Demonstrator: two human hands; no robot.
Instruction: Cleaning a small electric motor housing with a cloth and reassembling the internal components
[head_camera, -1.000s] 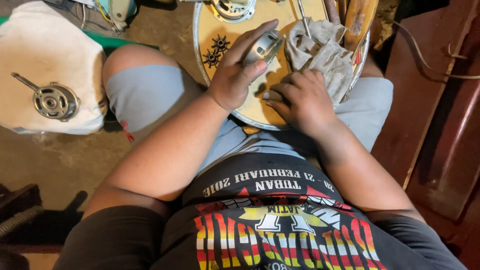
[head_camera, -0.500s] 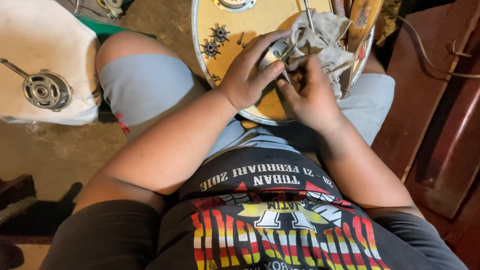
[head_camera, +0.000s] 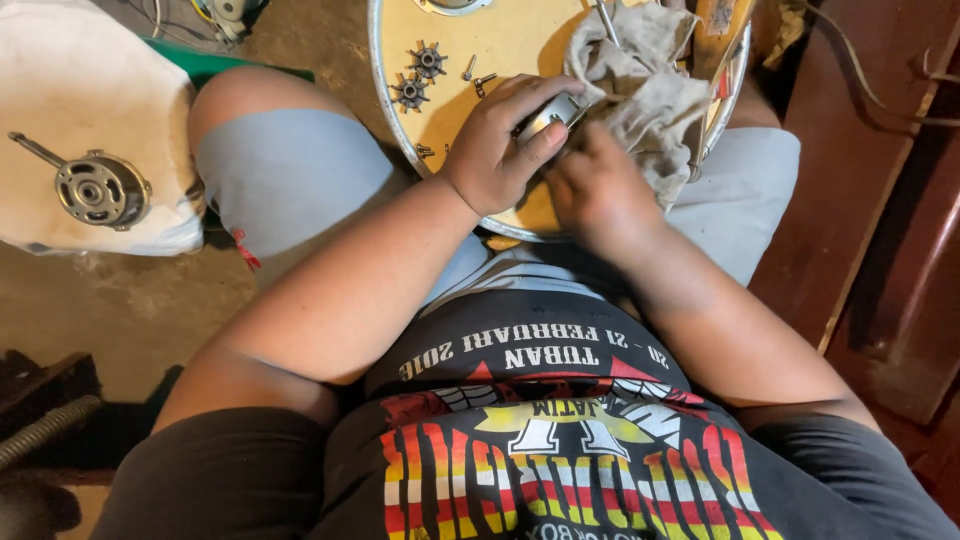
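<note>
A: What do we hold, and how?

B: Our left hand (head_camera: 497, 150) is closed around a small metal part (head_camera: 548, 116), fingers curled over its top and thumb beneath. Our right hand (head_camera: 598, 190) presses against the same part from below; we cannot tell whether its fingers are closed on the part, since the back of the hand hides them. A grey rag (head_camera: 645, 80) lies touching the right hand and the part.

A: Where does the part sit?

B: Over the round yellow tray (head_camera: 500, 50), which rests across our lap. In the tray, left of the hands, we see two small toothed wheels (head_camera: 418, 76) and a few loose screws (head_camera: 478, 80). The rag covers the tray's right portion.

A: Hand pose?

B: Both forearms converge from the body; the wrists meet above the tray's near rim.

A: Surroundings?

B: A bare concrete floor (head_camera: 120, 310). To our left, a white cloth (head_camera: 90, 90) carries a round motor part with shaft (head_camera: 95, 188). A reddish metal beam (head_camera: 880, 180) runs along our right.
</note>
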